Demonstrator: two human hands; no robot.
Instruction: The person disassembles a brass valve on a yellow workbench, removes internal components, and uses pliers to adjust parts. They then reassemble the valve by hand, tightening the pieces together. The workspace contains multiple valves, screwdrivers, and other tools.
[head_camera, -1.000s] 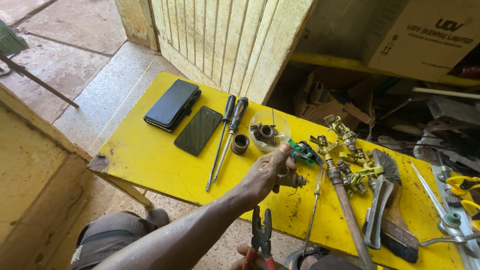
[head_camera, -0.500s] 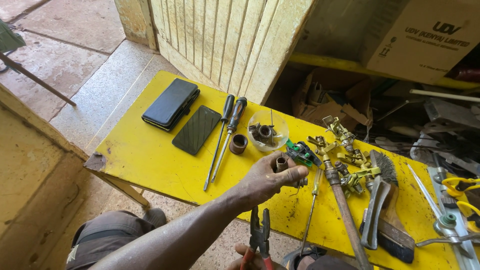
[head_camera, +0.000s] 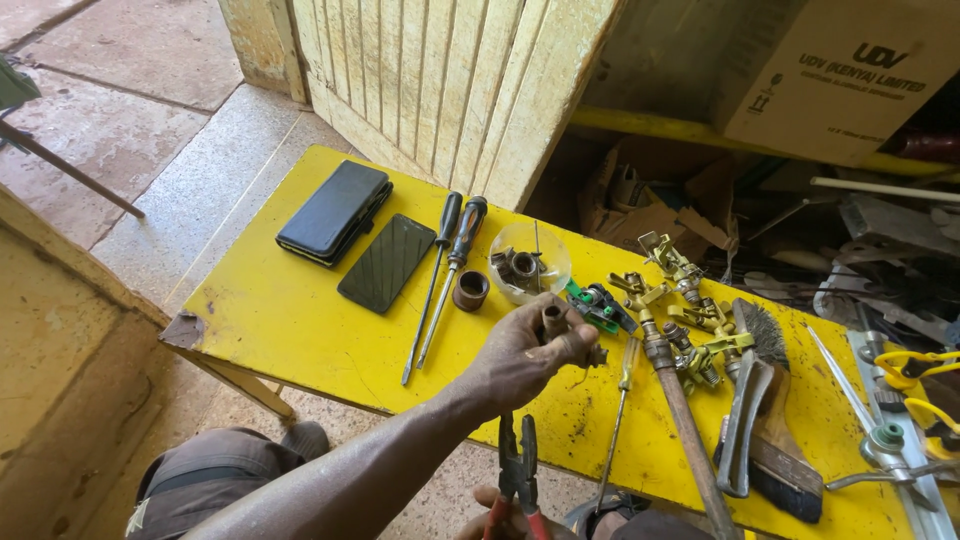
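My left hand (head_camera: 518, 357) hovers over the middle of the yellow table (head_camera: 290, 320), fingers closed on a small brass pipe fitting (head_camera: 553, 318) held just above the tabletop. My right hand (head_camera: 492, 520) is at the bottom edge, mostly out of view, gripping red-handled pliers (head_camera: 518, 468) that point up toward the table's front edge. A clear plastic bowl (head_camera: 545, 285) with more fittings in it stands just behind my left hand. A short brown ring (head_camera: 470, 290) lies beside it.
Two screwdrivers (head_camera: 440, 280), a dark phone (head_camera: 388, 262) and a black case (head_camera: 335, 210) lie to the left. Brass sprinkler parts (head_camera: 690, 335), a pipe (head_camera: 685, 425), a wire brush (head_camera: 775, 400) and a green tool (head_camera: 598, 305) crowd the right. A wooden door (head_camera: 450, 80) and a cardboard box (head_camera: 840, 70) stand behind.
My left hand has lifted off the tabletop near the green tool and drawn slightly left, now holding the brass fitting up. The pliers stay low at the front edge.
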